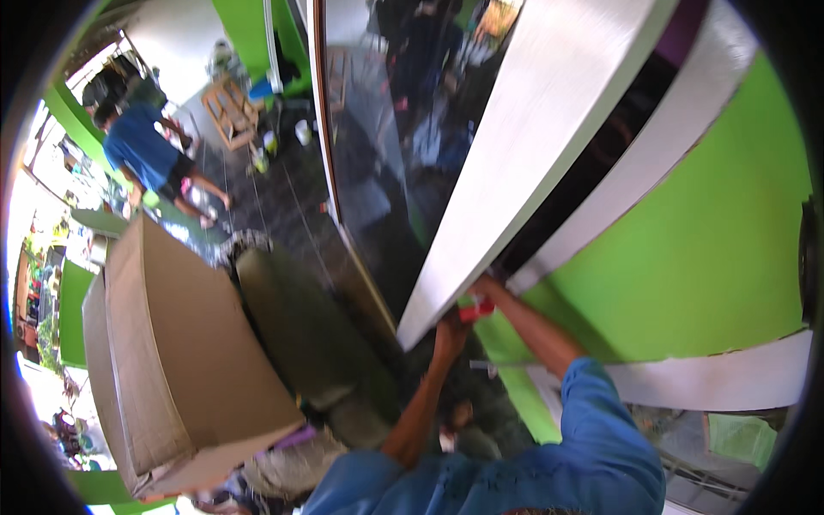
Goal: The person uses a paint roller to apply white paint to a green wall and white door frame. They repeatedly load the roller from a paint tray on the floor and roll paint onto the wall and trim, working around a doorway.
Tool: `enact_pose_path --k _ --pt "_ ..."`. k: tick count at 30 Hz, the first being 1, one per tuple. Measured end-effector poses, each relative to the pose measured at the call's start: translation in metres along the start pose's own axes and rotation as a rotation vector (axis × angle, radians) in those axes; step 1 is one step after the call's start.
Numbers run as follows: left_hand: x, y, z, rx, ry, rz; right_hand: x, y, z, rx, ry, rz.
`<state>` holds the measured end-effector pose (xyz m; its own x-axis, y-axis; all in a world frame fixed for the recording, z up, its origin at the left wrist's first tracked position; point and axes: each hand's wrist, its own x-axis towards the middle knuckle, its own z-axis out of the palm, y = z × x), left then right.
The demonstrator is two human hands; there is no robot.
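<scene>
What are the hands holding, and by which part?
A small red thing shows between the left hand and right hand; whether either holds it, and where, can't be told.

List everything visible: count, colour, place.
Long white panel: 1, white, top centre
Small red object: 1, red, between hands
White trim strips: 2+, white, bordering wall
Bright green wall: 1, green, right
Large brown cardboard box: 1, brown, left
Dull green object: 1, green, beside box
Brown wooden frame: 1, brown, upper left
Dark tiled floor: 1, black, left
Co-worker: 1, blue shirt, upper left
Dark reflective pane: 1, dark, upper centre
Blue sleeves: 2, blue, bottom
Left hand: 1, bare, centre
Right hand: 1, bare, centre
</scene>
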<state>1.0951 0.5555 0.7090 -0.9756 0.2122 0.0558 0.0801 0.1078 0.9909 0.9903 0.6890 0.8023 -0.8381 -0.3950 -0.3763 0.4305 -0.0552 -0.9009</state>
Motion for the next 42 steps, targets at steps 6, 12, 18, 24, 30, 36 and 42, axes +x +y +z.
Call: enact_pose_path --k 6,12,18,24,30,36,42 --pt "-0.003 -0.05 0.009 -0.141 0.157 -0.065 0.0 -0.026 0.01 -0.031 -0.067 0.123" --pt "0.004 0.014 0.008 0.367 0.202 0.017 -0.007 -0.04 -0.004 -0.05 -0.073 0.215" --pt "0.002 0.027 0.014 0.354 0.366 0.067 -0.015 -0.048 -0.003 -0.076 -0.106 0.292" --pt "0.005 0.019 0.012 0.144 0.481 0.026 -0.017 -0.054 0.005 -0.12 -0.159 0.338" --pt "-0.002 0.032 0.008 0.279 0.461 -0.038 -0.023 -0.064 0.0 -0.153 -0.191 0.399" --pt "0.0 0.041 0.0 0.133 0.266 -0.217 -0.041 -0.081 0.006 -0.3 -0.221 0.507" --pt "-0.003 0.035 0.003 0.339 0.444 0.007 -0.08 -0.104 0.051 -0.585 -0.039 0.624"
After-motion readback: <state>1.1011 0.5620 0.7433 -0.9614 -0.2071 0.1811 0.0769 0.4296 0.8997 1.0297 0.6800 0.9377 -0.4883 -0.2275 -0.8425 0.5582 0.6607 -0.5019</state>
